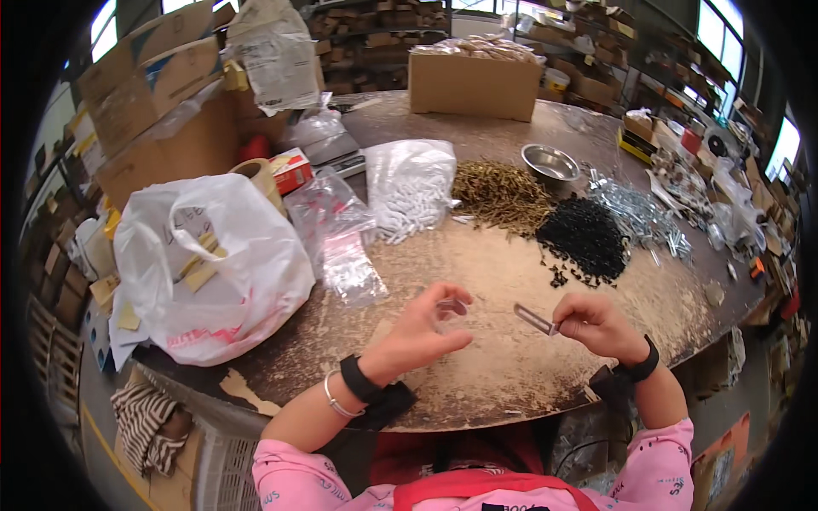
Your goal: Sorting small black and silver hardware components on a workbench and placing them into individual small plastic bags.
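Both hands pinch: right hand [596,324] a metal strip [535,318], left hand [423,328] a small clear bag [452,306].

Worn round table [511,366] carries white sack [209,255], clear bags [345,247], brass screws [501,196], black screws [584,238], steel bowl [550,162], cardboard box [473,85]

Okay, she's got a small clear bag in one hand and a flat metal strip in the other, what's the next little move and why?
Probably bring the right hand leftward and tip the flat grey metal strip toward the small clear plastic bag pinched in the left hand. The strip's free end already points at the bag, and a gap over the worn round brown table separates them.
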Motion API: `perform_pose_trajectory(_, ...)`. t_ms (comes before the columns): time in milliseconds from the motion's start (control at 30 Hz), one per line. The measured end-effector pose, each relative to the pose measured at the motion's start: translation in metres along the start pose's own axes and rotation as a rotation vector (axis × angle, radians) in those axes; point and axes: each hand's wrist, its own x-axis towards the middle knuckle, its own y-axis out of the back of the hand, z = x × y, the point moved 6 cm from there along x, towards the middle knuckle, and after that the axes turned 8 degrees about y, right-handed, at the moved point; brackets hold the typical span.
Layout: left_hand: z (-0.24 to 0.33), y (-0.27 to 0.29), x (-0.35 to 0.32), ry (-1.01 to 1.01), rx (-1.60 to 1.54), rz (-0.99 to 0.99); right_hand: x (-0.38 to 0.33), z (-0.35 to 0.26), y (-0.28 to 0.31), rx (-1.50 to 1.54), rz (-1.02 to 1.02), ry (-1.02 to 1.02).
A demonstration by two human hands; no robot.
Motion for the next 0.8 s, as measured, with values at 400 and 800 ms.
perform_pose_trajectory(400,0.005,-0.004,-0.001,0.022,-0.115,-0.059,0.102,-0.053,-0.072,0.111,-0.309,0.055)
perform_pose_trajectory(800,-0.001,0.001,-0.004,0.124,-0.500,-0.286,0.108,-0.050,-0.070,-0.193,-0.280,0.391)
